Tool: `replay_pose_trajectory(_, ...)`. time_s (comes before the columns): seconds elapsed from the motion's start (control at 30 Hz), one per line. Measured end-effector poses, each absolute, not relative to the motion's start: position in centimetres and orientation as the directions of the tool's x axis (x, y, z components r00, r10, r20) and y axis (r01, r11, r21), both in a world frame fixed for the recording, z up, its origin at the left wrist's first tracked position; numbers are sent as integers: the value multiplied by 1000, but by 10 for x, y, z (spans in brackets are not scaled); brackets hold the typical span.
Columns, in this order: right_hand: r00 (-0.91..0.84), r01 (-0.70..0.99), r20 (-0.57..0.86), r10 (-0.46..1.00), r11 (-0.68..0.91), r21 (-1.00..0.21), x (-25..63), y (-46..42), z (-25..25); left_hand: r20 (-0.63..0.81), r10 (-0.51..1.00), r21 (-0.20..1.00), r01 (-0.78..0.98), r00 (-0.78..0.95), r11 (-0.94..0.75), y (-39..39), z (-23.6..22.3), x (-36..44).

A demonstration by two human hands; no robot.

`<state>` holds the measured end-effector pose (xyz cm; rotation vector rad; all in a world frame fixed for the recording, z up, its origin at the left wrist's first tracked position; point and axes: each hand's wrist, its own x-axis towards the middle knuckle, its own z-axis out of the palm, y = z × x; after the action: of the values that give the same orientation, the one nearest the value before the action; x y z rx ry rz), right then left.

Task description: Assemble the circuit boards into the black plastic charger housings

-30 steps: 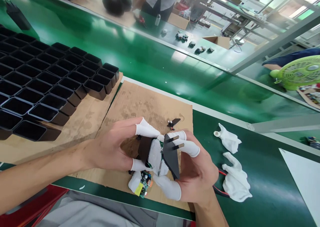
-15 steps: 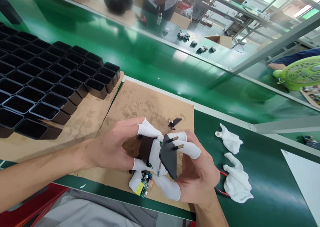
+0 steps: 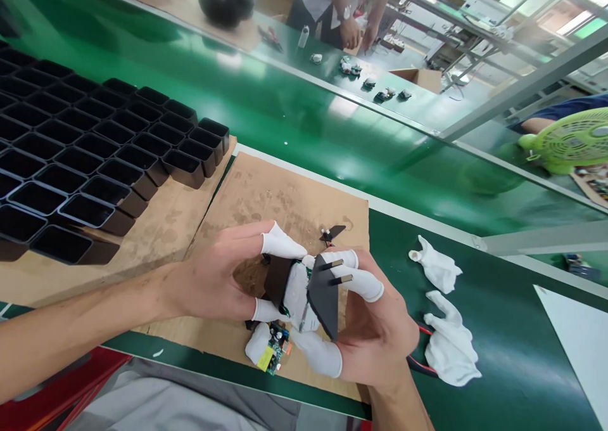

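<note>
My left hand (image 3: 223,276), with white finger cots, grips a black plastic adapter case (image 3: 277,281). My right hand (image 3: 365,310), also in finger cots, holds a black plug cover (image 3: 325,298) with two metal pins pointing right. Between them a circuit board wrapped in white material (image 3: 297,295) sits partly inside the case, its other end at the cover. A loose circuit board (image 3: 275,348) with a white lump and yellow label lies just below on the cardboard sheet (image 3: 285,190). Another black plug cover (image 3: 335,233) with wires lies beyond my right fingers.
Rows of black cases (image 3: 95,142) stand at the left. White crumpled lumps (image 3: 453,348) with a red-black wire lie right, near a white sheet (image 3: 574,348). Across the green conveyor (image 3: 266,120) are a person's hands (image 3: 356,33), several boards and a green fan (image 3: 570,138).
The plug cover in my right hand has shifted slightly right, showing a little more of the white-wrapped board. My left hand stays put. Across the conveyor, the person's hands have moved right and down.
</note>
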<state>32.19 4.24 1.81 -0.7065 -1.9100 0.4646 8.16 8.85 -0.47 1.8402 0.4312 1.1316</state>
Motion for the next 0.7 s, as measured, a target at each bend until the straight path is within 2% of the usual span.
replay_pose_trajectory(0.7,-314,272,690,652,758,-593,323,43,13,541,667,823,-158,512,-546,89,-2,81)
